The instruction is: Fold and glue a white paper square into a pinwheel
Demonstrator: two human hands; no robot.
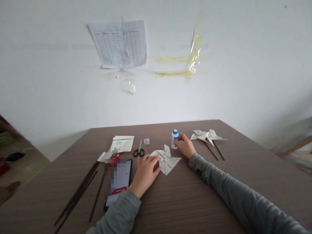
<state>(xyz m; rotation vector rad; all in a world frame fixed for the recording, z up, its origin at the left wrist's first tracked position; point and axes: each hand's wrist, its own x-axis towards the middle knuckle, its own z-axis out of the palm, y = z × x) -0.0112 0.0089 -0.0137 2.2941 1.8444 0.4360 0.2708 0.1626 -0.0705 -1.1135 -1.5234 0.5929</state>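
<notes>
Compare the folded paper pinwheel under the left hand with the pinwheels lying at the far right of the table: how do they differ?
The near pinwheel lies flat under the left hand and shows no stick; the far pinwheels lie untouched, with dark sticks running out from under them. The near one sits beside the glue bottle, which the right hand touches; the far ones lie beyond that hand. Both are folded from white printed paper.
</notes>
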